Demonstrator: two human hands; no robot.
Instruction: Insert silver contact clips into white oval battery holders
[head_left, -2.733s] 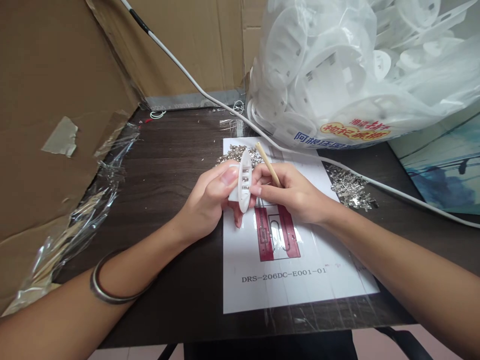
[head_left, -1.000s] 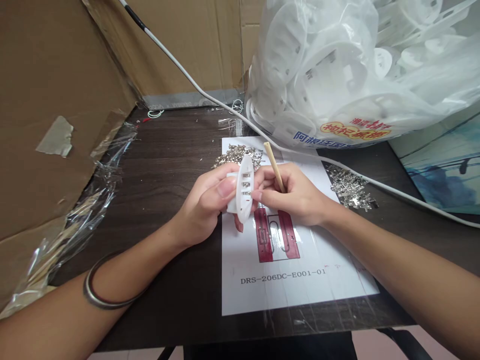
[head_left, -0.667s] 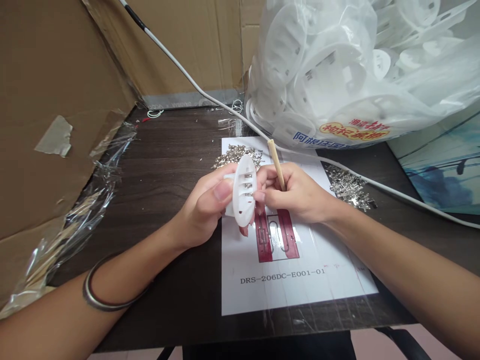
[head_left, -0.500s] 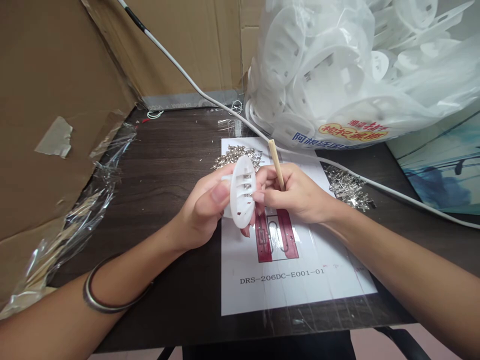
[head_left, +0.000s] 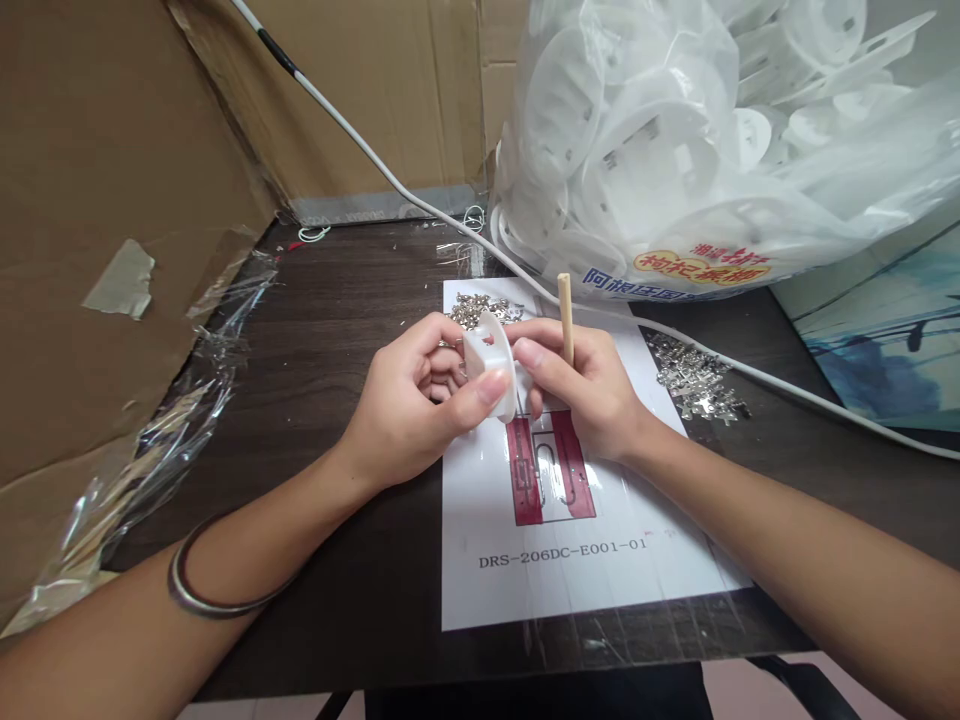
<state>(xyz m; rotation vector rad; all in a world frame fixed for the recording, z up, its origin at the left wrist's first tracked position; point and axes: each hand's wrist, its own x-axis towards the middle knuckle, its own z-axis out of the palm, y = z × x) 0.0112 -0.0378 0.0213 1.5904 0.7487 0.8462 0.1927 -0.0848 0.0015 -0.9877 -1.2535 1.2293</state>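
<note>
My left hand (head_left: 409, 400) is closed on a white round plastic part (head_left: 487, 350), thumb on its rim, with its boxy back turned toward me. Its front face points right and away, so the metal clips in it are hidden. Beside it, my right hand (head_left: 589, 380) is closed around a thin wooden stick (head_left: 566, 315) that stands up between thumb and fingers. The right fingertips are at the part's front face; whether they hold a small piece too, I cannot tell. Just behind the part lies a pile of small metal clips (head_left: 469, 308).
Beneath the hands a printed sheet (head_left: 540, 590) is taped to the dark table (head_left: 337, 300). At the right lies another metal clip pile (head_left: 697, 380). A clear bag of white plastic parts (head_left: 637, 180) stands behind, a white cable (head_left: 390, 180) crosses, and cardboard (head_left: 112, 130) walls the left.
The white plastic part has been turned in my left hand, so its front face with the clips no longer shows and its back does. The stick in my right hand is more upright.
</note>
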